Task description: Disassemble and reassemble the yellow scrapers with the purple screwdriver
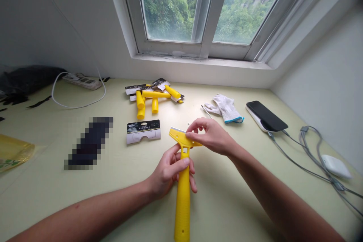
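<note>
A yellow scraper [183, 193] with a ribbed handle points head-up, away from me. My left hand [167, 172] is wrapped round the neck of its handle, thumb on top. A metal blade [177, 130] shows along the left part of the far edge of the head. At the head's middle and right, my right hand [211, 136] pinches thumb and forefinger together against the yellow face; anything between the fingertips is hidden. Just beyond lies a tiny metal nut-like piece [188, 123]. A screwdriver [207, 111] lies partly behind the right hand.
Several yellow scrapers with card labels [154, 96] are piled near the wall. A black-and-white header card [143, 131] lies left of my hands. White gloves [225, 107], a phone [266, 115] and grey cables [309, 151] are on the right. A power strip [82, 81] stands back left.
</note>
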`<state>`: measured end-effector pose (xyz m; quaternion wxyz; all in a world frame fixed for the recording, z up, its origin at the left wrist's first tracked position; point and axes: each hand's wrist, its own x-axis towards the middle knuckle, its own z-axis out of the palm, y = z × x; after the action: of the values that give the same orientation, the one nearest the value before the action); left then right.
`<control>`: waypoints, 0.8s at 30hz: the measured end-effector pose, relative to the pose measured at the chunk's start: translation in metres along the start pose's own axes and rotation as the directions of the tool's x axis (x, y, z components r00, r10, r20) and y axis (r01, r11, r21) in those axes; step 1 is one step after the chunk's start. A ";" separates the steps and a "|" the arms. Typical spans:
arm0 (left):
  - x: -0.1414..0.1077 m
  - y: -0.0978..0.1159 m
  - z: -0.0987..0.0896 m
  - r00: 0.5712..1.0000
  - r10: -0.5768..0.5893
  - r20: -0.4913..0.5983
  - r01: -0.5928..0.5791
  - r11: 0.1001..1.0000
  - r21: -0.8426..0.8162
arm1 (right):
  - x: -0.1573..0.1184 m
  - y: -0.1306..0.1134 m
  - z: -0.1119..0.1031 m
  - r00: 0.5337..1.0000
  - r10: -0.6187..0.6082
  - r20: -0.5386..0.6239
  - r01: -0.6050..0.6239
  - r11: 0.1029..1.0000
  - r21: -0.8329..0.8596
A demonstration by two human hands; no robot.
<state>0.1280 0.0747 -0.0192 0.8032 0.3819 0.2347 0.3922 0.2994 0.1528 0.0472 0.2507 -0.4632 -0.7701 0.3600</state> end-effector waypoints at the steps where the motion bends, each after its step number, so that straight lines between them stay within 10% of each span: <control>1: 0.000 0.000 0.000 1.000 -0.002 0.002 0.002 1.000 -0.003 | 0.000 0.001 0.000 1.000 -0.008 -0.002 0.007 1.000 -0.021; 15: 0.001 0.002 0.000 0.999 -0.032 0.008 0.032 0.999 -0.007 | 0.004 0.006 -0.002 0.942 0.113 0.315 -0.236 0.891 0.387; 24: 0.006 0.008 0.007 0.969 -0.137 -0.208 0.117 0.988 -0.102 | 0.003 0.008 0.002 0.924 0.093 0.371 -0.260 0.864 0.432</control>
<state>0.1322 0.0795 -0.0094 0.8130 0.2854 0.3260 0.3889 0.3011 0.1579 0.0400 0.1857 -0.3887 -0.6435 0.6327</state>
